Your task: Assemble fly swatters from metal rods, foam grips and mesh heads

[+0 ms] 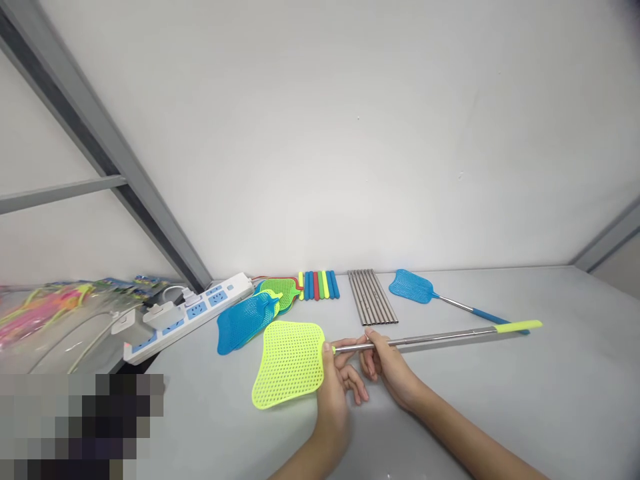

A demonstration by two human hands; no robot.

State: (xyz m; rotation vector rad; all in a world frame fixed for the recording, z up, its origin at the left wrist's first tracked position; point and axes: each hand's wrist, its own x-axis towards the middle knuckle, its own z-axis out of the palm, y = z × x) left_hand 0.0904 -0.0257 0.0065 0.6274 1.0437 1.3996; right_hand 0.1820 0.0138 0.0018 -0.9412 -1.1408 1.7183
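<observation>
A yellow fly swatter [290,363] with a metal rod and a yellow grip lies across both my hands, its head to the left and its grip to the right. My left hand [340,380] pinches it where the head meets the rod, thumb on top and the other fingers loosely curled below. Around the rod, a little further right, my right hand [387,367] closes with thumb and fingers. Beyond the grip end, a blue fly swatter [413,287] rests on the table, its handle partly behind the yellow grip.
Blue, green and red swatter heads [245,323] are piled at the left. Behind them stand coloured grips [319,285] in a row, beside several metal rods [373,298]. A white power strip [200,308] with plugs runs along the left edge, near plastic-wrapped items [55,313].
</observation>
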